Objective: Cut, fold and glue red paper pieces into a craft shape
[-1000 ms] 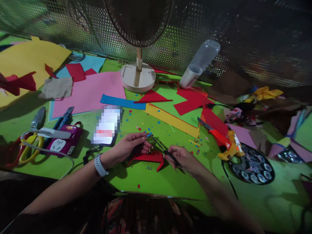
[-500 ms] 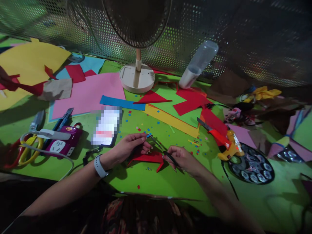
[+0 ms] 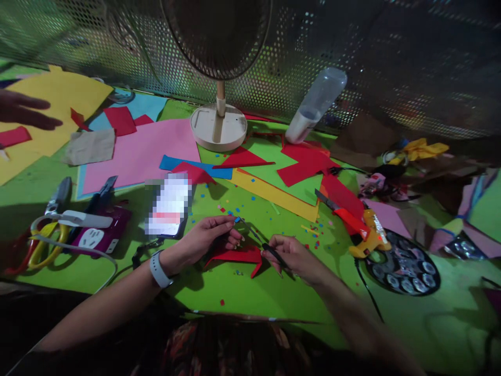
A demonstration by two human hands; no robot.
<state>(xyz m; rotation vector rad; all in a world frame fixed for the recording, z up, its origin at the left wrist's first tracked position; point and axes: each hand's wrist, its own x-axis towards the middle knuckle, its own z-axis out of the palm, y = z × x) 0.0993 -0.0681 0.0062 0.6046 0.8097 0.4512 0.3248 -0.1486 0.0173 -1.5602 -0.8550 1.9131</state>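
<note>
My right hand (image 3: 293, 255) is closed around the black handles of small scissors (image 3: 256, 234), whose thin blades point up and left. Thumb and fingertips of my left hand (image 3: 209, 237) are pinched together around a small blue piece (image 3: 237, 220), right by the tips of the blades. I cannot tell whether the blades touch it. Below both hands lies a folded red piece (image 3: 237, 254) on the green tabletop (image 3: 250, 292), partly covered by my left fingers. Tiny coloured bits are scattered beyond my hands.
Beyond my hands stand a fan (image 3: 219, 128) and a leaning clear bottle (image 3: 313, 112). A phone (image 3: 168, 206), large scissors (image 3: 55, 219) and a purple power socket (image 3: 104, 230) lie left. An orange glue gun (image 3: 366, 230) lies right. Another person's hand (image 3: 29, 109) reaches in far left.
A red scrap now lies across the blue strip above the phone. The other person's hand, earlier at a red strip, is now spread open. My hands and scissors have hardly moved.
</note>
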